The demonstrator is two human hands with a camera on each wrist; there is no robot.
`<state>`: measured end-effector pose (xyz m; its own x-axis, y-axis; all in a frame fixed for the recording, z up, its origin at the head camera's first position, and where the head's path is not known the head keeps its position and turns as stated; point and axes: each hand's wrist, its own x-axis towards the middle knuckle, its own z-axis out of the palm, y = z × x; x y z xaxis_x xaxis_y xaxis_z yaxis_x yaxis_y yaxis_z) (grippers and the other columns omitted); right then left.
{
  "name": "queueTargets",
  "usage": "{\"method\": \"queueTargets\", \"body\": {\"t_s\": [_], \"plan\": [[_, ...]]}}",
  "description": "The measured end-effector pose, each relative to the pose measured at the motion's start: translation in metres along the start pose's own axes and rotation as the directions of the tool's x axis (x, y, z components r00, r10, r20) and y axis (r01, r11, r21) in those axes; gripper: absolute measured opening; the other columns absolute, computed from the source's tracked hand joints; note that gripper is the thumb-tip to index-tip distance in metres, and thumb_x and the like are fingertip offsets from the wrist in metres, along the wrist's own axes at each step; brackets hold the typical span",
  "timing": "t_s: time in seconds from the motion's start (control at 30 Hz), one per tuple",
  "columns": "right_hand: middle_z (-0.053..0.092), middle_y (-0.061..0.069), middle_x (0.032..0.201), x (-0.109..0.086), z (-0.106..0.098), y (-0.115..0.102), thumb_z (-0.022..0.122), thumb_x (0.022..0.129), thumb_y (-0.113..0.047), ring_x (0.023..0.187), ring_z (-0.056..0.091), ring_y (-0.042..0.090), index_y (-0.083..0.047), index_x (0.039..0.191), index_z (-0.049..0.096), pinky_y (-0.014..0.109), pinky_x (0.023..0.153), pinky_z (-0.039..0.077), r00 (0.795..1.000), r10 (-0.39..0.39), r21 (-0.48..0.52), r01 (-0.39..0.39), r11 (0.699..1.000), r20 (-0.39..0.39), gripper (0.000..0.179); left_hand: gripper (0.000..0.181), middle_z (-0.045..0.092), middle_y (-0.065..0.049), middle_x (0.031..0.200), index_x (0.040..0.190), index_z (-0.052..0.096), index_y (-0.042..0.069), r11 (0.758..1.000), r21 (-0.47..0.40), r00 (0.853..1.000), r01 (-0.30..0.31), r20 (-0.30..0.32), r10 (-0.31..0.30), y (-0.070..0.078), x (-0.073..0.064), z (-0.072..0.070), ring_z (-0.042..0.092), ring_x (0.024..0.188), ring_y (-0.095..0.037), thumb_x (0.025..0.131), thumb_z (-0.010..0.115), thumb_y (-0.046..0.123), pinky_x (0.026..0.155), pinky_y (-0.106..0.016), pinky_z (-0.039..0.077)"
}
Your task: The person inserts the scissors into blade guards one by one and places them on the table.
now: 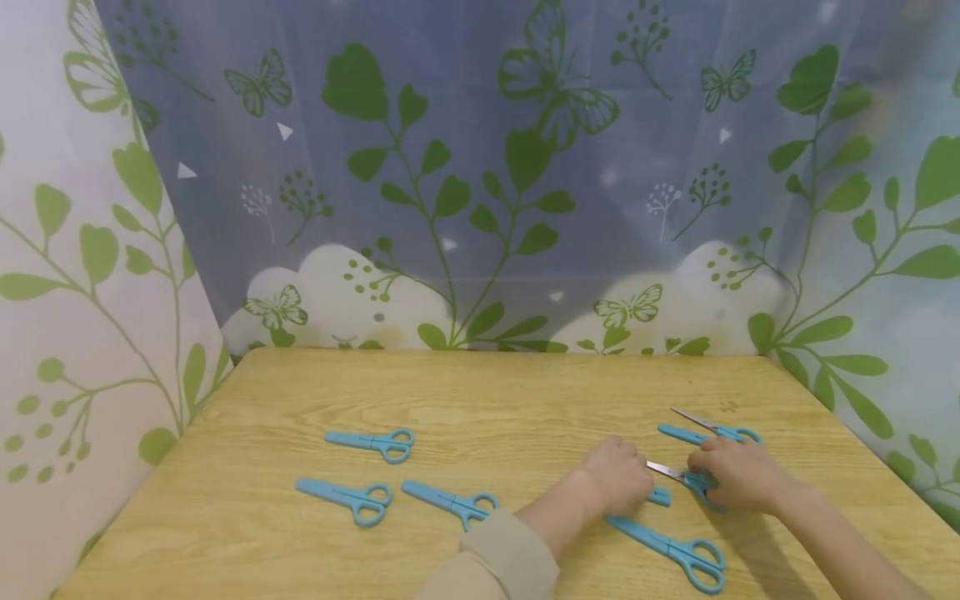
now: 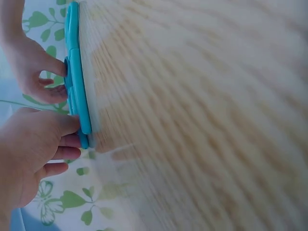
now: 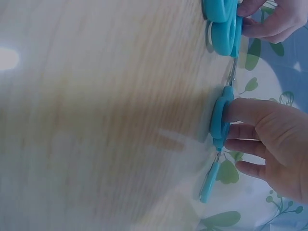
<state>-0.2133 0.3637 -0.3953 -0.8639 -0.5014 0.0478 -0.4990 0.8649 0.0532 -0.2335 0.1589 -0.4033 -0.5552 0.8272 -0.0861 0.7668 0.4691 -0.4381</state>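
In the head view my right hand (image 1: 738,477) grips a pair of scissors (image 1: 699,483) by the blue handles. Their bare metal blades point left at my left hand (image 1: 617,475). Under the left hand's fingers lies a blue blade cover (image 1: 660,497), which they pinch; its other end is hidden. Just in front lies a pair of scissors (image 1: 667,546) with its blades inside a blue cover. Beyond the right hand, another pair (image 1: 738,434) has one bare blade beside a blue cover (image 1: 681,432). In the right wrist view, the thumb and fingers hold the blue handles (image 3: 220,118).
Three more covered blue scissors lie on the table's left half: one farther back (image 1: 371,442), one nearer (image 1: 347,498), and one (image 1: 450,502) partly behind the left sleeve (image 1: 510,554). The wood-grain table (image 1: 480,392) ends at a leaf-patterned curtain (image 1: 480,208).
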Motion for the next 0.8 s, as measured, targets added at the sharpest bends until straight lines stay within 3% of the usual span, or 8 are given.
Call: {"method": "queueTargets", "body": {"t_s": [0.23, 0.4, 0.6, 0.8], "plan": [[0.046, -0.010, 0.071, -0.001, -0.001, 0.003, 0.077, 0.063, -0.009, 0.063, 0.042, 0.008, -0.019, 0.073, 0.057, 0.038, 0.060, 0.043, 1.000, -0.009, -0.061, 0.009, 0.998, 0.002, 0.024, 0.011, 0.060, 0.022, 0.089, 0.087, 0.065, 0.040, 1.000, 0.030, 1.000, -0.003, 0.015, 0.002, 0.001, -0.001, -0.003, 0.048, 0.076, -0.003, 0.089, 0.056, 0.034, 0.077, -0.021, 0.036], [0.046, -0.010, 0.072, -0.004, 0.000, 0.004, 0.076, 0.063, -0.010, 0.066, 0.051, 0.013, -0.019, 0.074, 0.060, 0.052, 0.067, 0.046, 1.000, -0.011, -0.116, 0.009, 0.993, -0.014, 0.022, 0.012, 0.058, 0.021, 0.079, 0.078, 0.062, 0.039, 1.000, 0.030, 1.000, 0.005, 0.010, -0.005, 0.003, -0.002, -0.005, 0.044, 0.067, -0.005, 0.088, 0.056, 0.035, 0.071, -0.023, 0.035], [0.046, -0.012, 0.074, -0.005, 0.003, 0.006, 0.076, 0.066, -0.011, 0.070, 0.053, 0.015, -0.019, 0.078, 0.063, 0.045, 0.061, 0.046, 0.996, -0.058, -0.125, 0.049, 0.991, -0.066, 0.019, 0.016, 0.054, 0.019, 0.070, 0.068, 0.055, 0.035, 0.999, 0.011, 0.999, 0.032, -0.015, -0.031, -0.001, -0.005, -0.007, 0.042, 0.064, -0.004, 0.084, 0.060, 0.036, 0.064, -0.022, 0.034], [0.049, -0.010, 0.078, -0.004, 0.002, 0.006, 0.076, 0.072, -0.014, 0.072, 0.055, 0.017, -0.016, 0.085, 0.067, 0.038, 0.059, 0.046, 0.994, -0.081, -0.129, 0.070, 0.989, -0.080, 0.015, 0.026, 0.045, 0.016, 0.064, 0.061, 0.046, 0.028, 0.997, -0.065, 0.998, 0.049, -0.034, -0.051, -0.014, -0.015, -0.007, 0.040, 0.064, -0.004, 0.082, 0.062, 0.028, 0.065, -0.017, 0.035]]}}
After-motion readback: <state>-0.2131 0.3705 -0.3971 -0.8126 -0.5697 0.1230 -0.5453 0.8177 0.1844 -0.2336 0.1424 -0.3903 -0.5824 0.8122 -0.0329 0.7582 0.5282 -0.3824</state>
